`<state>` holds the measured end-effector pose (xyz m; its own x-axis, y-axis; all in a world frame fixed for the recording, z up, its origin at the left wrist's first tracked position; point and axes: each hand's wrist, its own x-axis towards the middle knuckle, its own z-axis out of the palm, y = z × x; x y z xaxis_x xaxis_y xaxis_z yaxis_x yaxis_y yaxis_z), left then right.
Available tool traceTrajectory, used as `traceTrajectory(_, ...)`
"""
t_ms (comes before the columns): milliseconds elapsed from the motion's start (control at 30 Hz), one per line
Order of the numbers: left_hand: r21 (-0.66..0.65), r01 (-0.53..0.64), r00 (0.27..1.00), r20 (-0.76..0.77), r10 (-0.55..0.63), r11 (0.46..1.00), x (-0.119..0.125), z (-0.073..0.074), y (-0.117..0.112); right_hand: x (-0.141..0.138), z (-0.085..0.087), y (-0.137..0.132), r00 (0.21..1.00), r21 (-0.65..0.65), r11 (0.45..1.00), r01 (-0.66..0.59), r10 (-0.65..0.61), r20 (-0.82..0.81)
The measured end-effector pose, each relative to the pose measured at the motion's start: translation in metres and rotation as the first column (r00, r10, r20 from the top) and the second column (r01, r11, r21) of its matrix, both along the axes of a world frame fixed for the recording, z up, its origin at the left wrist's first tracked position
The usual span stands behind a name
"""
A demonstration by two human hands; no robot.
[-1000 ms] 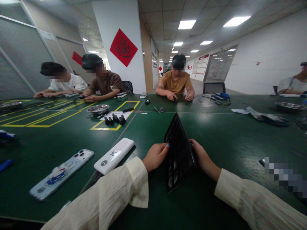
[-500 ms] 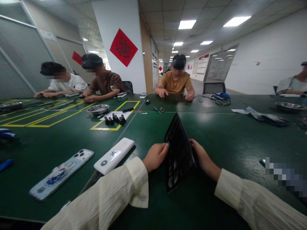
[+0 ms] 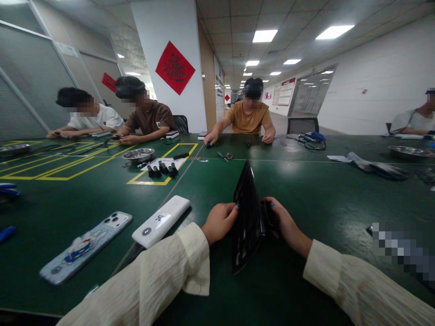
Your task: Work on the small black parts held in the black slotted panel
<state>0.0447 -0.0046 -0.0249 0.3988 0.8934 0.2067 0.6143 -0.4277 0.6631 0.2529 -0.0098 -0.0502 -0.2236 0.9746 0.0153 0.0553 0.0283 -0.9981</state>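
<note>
Panel (image 3: 246,226): found between the two hands, upright and tilted, directly in front of the person at the green surface (image 3: 316,194). Whether its lower corner touches the surface cannot be told. The face is black and glossy, and the edges are thin.

Left hand (image 3: 220,221): grip clamped on the panel at its left edge, thumb laid on the glossy face; the other fingers are largely hidden. Right hand (image 3: 287,224): grip closed around a dark part (image 3: 269,218) on the panel's far side. Whether this part is joined to the panel cannot be determined.

Handling, as judged: light to moderate in weight, stiff, probably slick across the face and liable to scratch or crack if flexed or pressed at the centre. Recommended hold is by the opposite edges, with the fingers supporting the back and little thumb pressure on the gloss.

Nearby, left of the panel and apart from it: a white power bank (image 3: 161,222) and, beyond it, a phone (image 3: 86,248), both lying flat.
</note>
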Motion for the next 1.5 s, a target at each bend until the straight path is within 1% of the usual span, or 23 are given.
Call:
traceTrajectory(100,-0.041,-0.014,1.000,-0.003,0.014,0.999,0.000,-0.001,0.001,0.000,0.000,0.000,1.000,-0.002,1.000,-0.020,0.020,0.011)
traceTrajectory(200,-0.075,-0.040,0.999,-0.013,0.039,0.996,0.001,-0.003,0.001,0.000,0.005,-0.003,0.999,-0.008,1.000,-0.022,0.022,0.033)
traceTrajectory(333,-0.084,-0.100,0.995,-0.015,0.099,0.991,0.001,-0.005,0.001,-0.001,0.010,-0.005,0.999,-0.013,0.999,-0.029,0.030,0.041)
traceTrajectory(400,-0.084,-0.110,0.994,-0.012,0.109,0.990,0.002,-0.005,0.001,-0.002,0.012,-0.006,0.999,-0.007,1.000,-0.029,0.029,0.043)
traceTrajectory(800,-0.065,-0.034,0.999,-0.015,0.033,0.997,0.000,-0.003,0.000,0.000,0.007,-0.003,0.998,-0.005,1.000,-0.013,0.013,0.055)
traceTrajectory(1233,-0.051,-0.029,0.999,-0.038,0.027,0.998,0.000,-0.002,-0.001,-0.001,0.009,-0.004,0.999,-0.001,1.000,-0.017,0.017,0.042)
traceTrajectory(1500,-0.046,-0.029,0.999,-0.037,0.028,0.999,0.000,-0.003,0.000,-0.001,0.009,-0.005,0.999,-0.004,1.000,-0.019,0.020,0.038)
